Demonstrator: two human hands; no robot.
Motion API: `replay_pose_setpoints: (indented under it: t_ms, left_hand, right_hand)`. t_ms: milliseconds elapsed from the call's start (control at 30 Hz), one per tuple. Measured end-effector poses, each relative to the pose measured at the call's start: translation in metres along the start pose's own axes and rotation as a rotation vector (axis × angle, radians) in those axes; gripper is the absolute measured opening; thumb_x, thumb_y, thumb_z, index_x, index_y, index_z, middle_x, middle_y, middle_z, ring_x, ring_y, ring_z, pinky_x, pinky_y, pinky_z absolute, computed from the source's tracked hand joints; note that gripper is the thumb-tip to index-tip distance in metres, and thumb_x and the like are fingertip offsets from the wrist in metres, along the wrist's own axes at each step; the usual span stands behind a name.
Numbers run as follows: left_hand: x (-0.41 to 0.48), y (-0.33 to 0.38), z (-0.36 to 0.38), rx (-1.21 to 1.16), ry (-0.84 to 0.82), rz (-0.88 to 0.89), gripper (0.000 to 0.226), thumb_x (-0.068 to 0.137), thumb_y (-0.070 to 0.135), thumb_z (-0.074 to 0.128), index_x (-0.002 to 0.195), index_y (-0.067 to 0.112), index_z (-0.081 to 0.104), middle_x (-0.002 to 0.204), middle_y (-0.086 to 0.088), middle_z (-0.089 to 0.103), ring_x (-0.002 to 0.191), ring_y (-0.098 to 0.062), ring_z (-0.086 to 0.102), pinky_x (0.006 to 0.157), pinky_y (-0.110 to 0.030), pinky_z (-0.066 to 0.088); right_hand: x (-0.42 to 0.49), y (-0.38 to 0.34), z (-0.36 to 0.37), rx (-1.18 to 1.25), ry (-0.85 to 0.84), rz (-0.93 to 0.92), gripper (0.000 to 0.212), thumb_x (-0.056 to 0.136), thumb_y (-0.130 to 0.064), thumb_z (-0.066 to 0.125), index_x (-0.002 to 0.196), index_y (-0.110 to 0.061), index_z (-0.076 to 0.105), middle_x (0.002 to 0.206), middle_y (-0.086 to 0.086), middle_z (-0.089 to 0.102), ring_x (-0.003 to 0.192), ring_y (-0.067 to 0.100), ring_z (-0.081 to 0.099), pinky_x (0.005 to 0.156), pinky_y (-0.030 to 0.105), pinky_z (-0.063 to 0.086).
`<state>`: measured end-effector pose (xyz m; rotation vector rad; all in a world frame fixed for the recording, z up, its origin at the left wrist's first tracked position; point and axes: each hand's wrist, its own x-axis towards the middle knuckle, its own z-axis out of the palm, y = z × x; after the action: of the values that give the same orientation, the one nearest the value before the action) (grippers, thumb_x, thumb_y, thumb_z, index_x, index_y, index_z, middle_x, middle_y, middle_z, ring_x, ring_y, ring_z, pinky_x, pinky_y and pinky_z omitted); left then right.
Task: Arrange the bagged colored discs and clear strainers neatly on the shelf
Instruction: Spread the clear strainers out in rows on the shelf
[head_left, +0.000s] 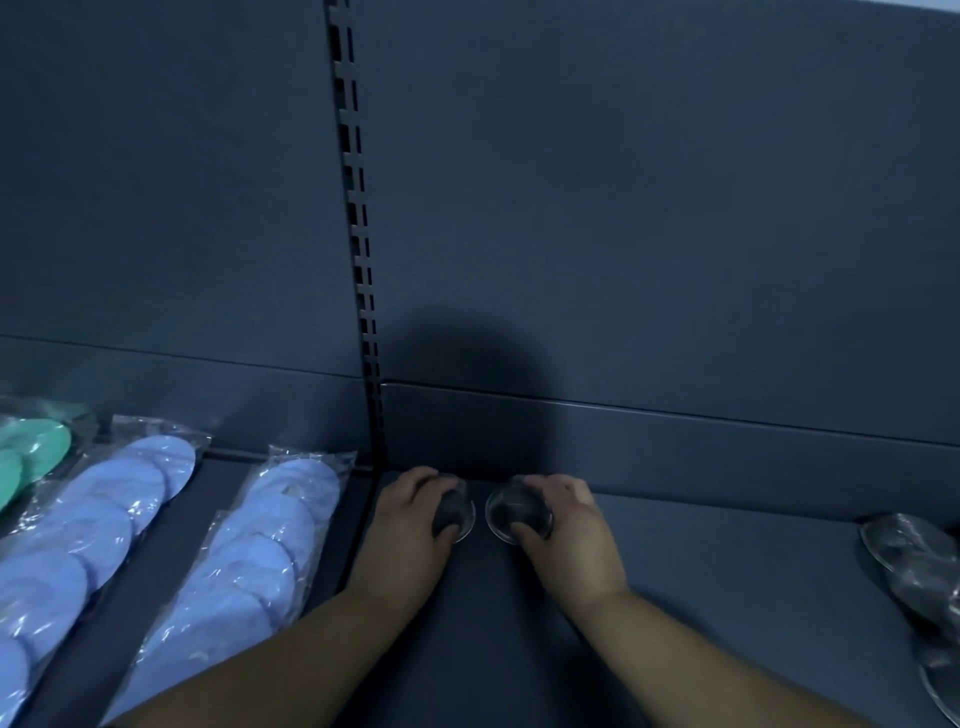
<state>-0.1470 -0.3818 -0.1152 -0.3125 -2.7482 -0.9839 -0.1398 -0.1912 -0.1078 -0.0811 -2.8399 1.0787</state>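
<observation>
Two small clear strainers sit side by side on the dark shelf (727, 561), close to the back wall. My left hand (410, 525) grips the left strainer (460, 512) from above. My right hand (563, 525) grips the right strainer (511, 512), whose round rim shows clearly. The two strainers are a small gap apart. On the left shelf section lie two long clear bags of blue discs (244, 566) (88, 540), running front to back, and a bag of green discs (31, 452) at the far left edge.
A slotted upright post (358, 234) divides the two shelf sections. A loose heap of more clear strainers (914, 566) lies at the far right of the shelf. The shelf's dark back panel (649, 208) rises behind everything.
</observation>
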Motion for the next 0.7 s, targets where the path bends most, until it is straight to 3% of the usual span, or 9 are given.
replay_pose_setpoints:
  t_ms: [567,700]
  left_hand:
    - [0.011,-0.008,-0.002,0.046,-0.092,0.029,0.051,0.081,0.009,0.066,0.129,0.023,0.054,0.139,0.003,0.039,0.125,-0.019,0.040,0.101,-0.015,0.022]
    - [0.008,-0.005,-0.001,0.079,-0.055,0.073,0.054,0.073,0.009,0.073,0.125,0.018,0.059,0.135,-0.005,0.048,0.122,-0.025,0.046,0.103,-0.022,0.030]
  right_hand:
    - [-0.006,0.008,-0.020,-0.214,0.008,0.070,0.048,0.085,-0.027,0.061,0.128,-0.040,0.044,0.135,-0.010,0.039,0.120,0.018,0.046,0.096,0.034,0.045]
    - [-0.016,0.015,-0.024,-0.145,0.014,0.075,0.055,0.085,-0.029,0.063,0.134,-0.039,0.040,0.139,-0.009,0.037,0.123,0.019,0.044,0.102,0.032,0.041]
